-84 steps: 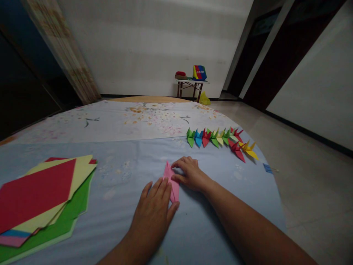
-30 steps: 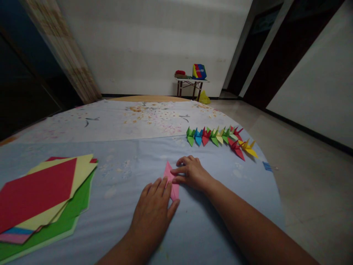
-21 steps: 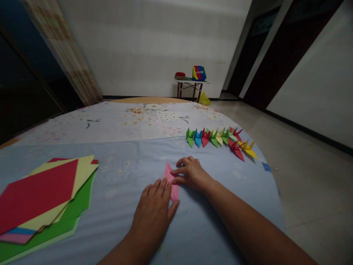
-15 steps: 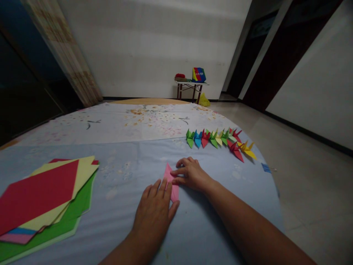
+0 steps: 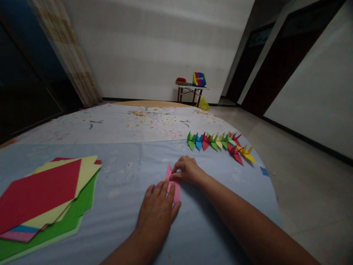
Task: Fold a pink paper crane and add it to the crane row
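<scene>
A pink folded paper (image 5: 176, 192) is lying near-to-far on the desk (image 5: 124, 221) — the left hand (image 5: 158, 212) is pressing its near half with flat, open fingers, and the right hand (image 5: 188, 171) is pinching its far tip with curled fingers.

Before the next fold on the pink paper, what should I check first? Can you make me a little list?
1. Pink paper lies flat on the blue cloth: ok.
2. Left hand lies flat on its near end, pinning it down: ok.
3. Right hand presses its fingertips on the far part: ok.
4. Crease is sharp and the edges are lined up: cannot tell, the hands cover most of the paper.
5. Row of folded birds is clear of the hands: ok, it sits apart, farther off to the right.
6. Stack of coloured sheets is out of the way: ok, it is off to the left.
</scene>
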Action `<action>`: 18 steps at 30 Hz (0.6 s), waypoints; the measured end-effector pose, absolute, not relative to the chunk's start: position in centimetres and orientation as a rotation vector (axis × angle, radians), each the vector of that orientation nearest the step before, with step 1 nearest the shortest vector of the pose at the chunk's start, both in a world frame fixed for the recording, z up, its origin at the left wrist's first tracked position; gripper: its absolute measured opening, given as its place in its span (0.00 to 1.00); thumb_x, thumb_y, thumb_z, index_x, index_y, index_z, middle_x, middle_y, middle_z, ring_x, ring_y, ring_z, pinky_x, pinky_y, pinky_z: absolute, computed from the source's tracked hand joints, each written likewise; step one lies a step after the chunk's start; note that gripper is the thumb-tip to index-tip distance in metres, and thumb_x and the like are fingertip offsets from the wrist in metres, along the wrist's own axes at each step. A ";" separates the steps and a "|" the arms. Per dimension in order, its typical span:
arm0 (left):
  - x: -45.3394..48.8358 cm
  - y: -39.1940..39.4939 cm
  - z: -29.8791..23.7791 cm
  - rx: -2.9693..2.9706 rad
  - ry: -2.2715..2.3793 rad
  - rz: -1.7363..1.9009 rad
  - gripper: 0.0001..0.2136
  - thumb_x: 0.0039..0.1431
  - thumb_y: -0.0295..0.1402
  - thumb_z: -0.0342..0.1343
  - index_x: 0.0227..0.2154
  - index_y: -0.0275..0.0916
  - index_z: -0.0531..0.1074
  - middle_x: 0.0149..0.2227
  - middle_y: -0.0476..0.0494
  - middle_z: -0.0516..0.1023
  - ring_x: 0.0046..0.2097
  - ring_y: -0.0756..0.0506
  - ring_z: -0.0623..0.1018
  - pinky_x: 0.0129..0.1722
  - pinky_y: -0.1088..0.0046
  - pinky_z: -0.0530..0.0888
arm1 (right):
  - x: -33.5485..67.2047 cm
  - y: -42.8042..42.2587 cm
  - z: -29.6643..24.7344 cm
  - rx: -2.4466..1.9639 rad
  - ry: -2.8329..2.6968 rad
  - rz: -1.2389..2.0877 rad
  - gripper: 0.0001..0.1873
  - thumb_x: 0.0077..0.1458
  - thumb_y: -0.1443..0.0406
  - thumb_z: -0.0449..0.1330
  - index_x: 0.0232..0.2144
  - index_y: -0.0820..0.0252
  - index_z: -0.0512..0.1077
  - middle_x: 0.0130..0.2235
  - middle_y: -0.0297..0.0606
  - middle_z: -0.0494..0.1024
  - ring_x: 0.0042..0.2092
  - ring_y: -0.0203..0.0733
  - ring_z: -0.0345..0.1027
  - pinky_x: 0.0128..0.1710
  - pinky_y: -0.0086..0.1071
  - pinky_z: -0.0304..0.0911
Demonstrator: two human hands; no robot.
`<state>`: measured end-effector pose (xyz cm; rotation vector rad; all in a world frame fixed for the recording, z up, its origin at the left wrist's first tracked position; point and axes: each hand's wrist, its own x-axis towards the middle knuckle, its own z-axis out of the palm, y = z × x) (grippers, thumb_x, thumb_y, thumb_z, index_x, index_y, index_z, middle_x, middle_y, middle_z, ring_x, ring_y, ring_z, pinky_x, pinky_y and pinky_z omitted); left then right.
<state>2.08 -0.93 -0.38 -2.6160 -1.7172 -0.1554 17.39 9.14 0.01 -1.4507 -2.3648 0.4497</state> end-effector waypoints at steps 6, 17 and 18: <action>2.0 -1.0 -0.4 -2.619 -1.716 -0.175 0.21 0.61 0.42 0.42 0.54 0.38 0.64 0.56 0.38 0.67 0.56 0.38 0.65 0.54 0.53 0.59 | 16.5 10.3 -0.2 -1.550 -2.320 0.492 0.20 0.41 0.46 0.61 0.25 0.54 0.76 0.33 0.37 0.73 0.42 0.44 0.62 0.40 0.35 0.48; 2.0 -0.9 -0.7 -2.616 -1.721 -0.166 0.20 0.61 0.41 0.42 0.53 0.40 0.65 0.56 0.39 0.67 0.56 0.38 0.65 0.53 0.55 0.60 | 15.7 10.9 -0.2 -1.679 -2.269 0.546 0.21 0.41 0.46 0.61 0.21 0.56 0.75 0.25 0.34 0.76 0.35 0.40 0.66 0.36 0.33 0.47; 2.0 -0.9 -0.6 -2.619 -1.722 -0.166 0.20 0.61 0.41 0.42 0.53 0.40 0.65 0.56 0.38 0.67 0.56 0.38 0.65 0.53 0.55 0.60 | 15.6 10.9 -0.2 -1.687 -2.265 0.543 0.21 0.41 0.46 0.60 0.21 0.57 0.75 0.25 0.34 0.76 0.34 0.40 0.66 0.36 0.33 0.47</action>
